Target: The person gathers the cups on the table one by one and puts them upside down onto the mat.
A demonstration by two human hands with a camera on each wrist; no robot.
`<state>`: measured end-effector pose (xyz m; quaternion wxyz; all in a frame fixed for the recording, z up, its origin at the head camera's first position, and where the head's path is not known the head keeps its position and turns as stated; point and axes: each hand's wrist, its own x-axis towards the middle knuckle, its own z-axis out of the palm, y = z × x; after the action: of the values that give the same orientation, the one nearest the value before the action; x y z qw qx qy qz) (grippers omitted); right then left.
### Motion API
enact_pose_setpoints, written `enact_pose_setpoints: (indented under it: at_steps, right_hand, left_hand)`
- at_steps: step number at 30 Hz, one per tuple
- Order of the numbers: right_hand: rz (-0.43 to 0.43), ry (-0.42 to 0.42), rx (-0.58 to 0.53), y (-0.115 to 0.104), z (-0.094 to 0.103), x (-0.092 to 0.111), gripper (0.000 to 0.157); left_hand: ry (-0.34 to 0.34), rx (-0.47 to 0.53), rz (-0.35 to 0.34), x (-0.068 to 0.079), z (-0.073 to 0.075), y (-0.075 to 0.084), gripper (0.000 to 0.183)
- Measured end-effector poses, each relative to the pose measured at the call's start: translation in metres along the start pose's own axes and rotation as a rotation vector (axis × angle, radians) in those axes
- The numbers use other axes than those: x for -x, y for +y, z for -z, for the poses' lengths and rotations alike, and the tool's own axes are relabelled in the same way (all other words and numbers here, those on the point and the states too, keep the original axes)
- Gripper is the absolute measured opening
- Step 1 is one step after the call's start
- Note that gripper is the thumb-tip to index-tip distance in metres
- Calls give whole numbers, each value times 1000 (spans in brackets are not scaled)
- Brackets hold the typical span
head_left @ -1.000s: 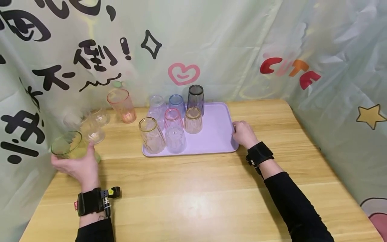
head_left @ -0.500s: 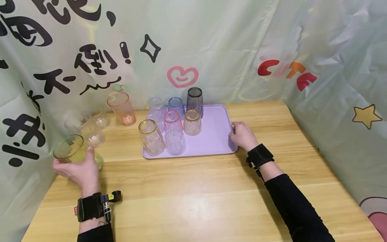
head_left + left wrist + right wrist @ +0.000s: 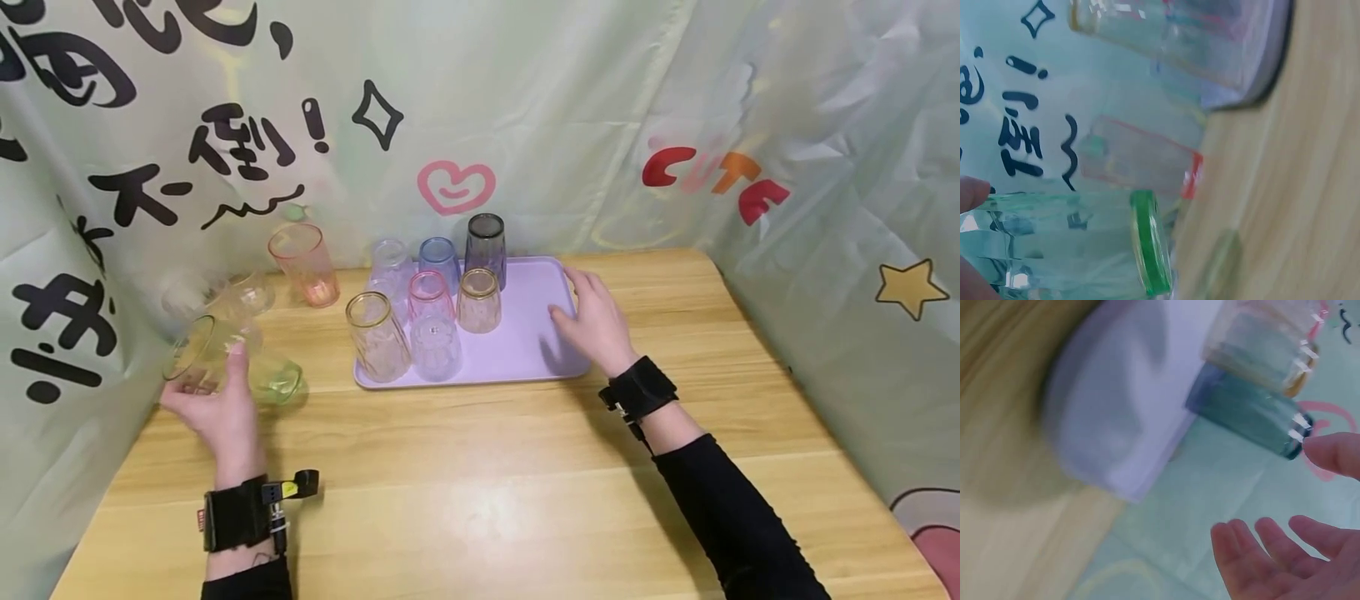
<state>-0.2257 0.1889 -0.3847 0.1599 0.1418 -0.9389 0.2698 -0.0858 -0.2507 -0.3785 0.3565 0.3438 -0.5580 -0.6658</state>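
My left hand grips a yellow-green glass tumbler at the left of the table. The tumbler is tilted, its mouth toward the upper left and its thick green base toward the right; in the left wrist view that base appears above the tabletop. My right hand hovers at the right edge of a lilac tray, fingers spread and holding nothing. Upside-down glasses fill the tray's left half, among them a dark grey glass, a blue glass and a tall gold-rimmed glass.
An orange-pink tumbler stands at the back, left of the tray. Several clear glasses cluster in the back left corner, partly behind the green tumbler. Printed cloth hangs along the back and sides of the wooden table.
My left hand has moved right with the green tumbler, which has tipped further over. My right hand has let go of the tray's right edge and spread its fingers.
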Motion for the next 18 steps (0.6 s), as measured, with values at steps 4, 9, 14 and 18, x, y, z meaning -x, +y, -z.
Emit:
enact_pose_setpoints:
  at_steps: [4,9,14,18]
  right_hand:
    - [68,57,-31,-17,4,0,68]
    - [180,132,-90,-37,9,2,66]
    - [300,173,-175,-59,9,6,65]
    - [360,177,-242,-75,6,13,64]
  left_hand:
    - [-52,57,45,10,-8,5,68]
    - [-148,126,126,24,-17,14,64]
    - [-243,207,158,42,-27,20,59]
    - [-324,296,151,55,-35,21,52]
